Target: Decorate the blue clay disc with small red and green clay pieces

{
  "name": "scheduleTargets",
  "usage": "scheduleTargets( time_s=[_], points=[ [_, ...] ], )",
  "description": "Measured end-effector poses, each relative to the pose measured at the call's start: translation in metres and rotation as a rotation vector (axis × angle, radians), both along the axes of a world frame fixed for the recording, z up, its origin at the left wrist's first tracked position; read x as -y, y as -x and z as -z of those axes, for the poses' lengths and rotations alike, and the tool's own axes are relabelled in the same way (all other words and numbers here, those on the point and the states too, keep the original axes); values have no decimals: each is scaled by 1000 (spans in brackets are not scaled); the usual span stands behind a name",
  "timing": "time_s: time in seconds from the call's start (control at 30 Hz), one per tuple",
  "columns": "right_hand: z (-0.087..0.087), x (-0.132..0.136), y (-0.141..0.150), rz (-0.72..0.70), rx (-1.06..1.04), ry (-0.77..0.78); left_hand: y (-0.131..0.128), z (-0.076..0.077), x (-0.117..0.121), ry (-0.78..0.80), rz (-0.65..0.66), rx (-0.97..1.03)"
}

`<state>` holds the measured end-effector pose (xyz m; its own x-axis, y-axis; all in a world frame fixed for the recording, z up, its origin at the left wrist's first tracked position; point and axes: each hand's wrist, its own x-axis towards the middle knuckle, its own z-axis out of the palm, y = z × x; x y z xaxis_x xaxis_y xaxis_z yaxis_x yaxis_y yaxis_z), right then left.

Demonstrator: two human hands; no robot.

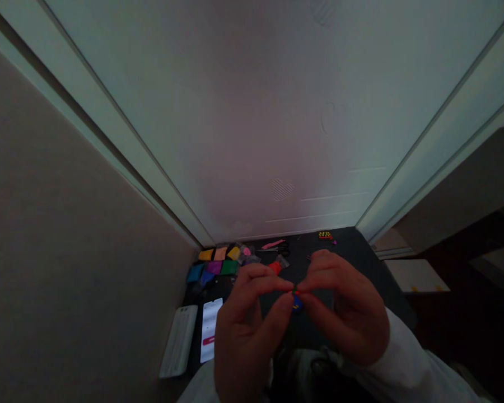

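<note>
Between my two hands is a tiny green and red piece (295,289), which looks like modelling clay. My left hand (250,327) pinches it from the left with thumb and forefinger. From the right, my right hand (346,308) pinches the same piece, its fingertips close against those of the left. Just below the fingertips shows a blue lump with yellow marks (297,304); whether it touches the fingers I cannot tell. A red packet (275,267) lies behind the left hand, partly covered by it.
Several coloured packets (214,267) lie at the table's back left. Scissors (279,249) rest near a pink strip (273,244). A red and yellow dotted piece (325,235) sits at the back edge. Left are a lit phone (210,324) and a white flat case (180,338). A wall (277,140) rises behind.
</note>
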<state>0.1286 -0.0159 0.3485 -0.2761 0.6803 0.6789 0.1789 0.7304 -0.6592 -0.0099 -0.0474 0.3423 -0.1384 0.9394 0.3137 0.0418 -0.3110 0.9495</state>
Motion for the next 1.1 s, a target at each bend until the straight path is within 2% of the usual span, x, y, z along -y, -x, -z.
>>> scheduleTargets(
  time_s=[0.17,0.33,1.1],
  points=[
    [1,-1,-2,-3,53,-36,2,3,-3,80,50,87],
    [2,0,-2,13,68,-43,1,4,-2,107,45,110],
    [1,1,0,8,54,-50,1,2,-1,103,36,98]
  ],
)
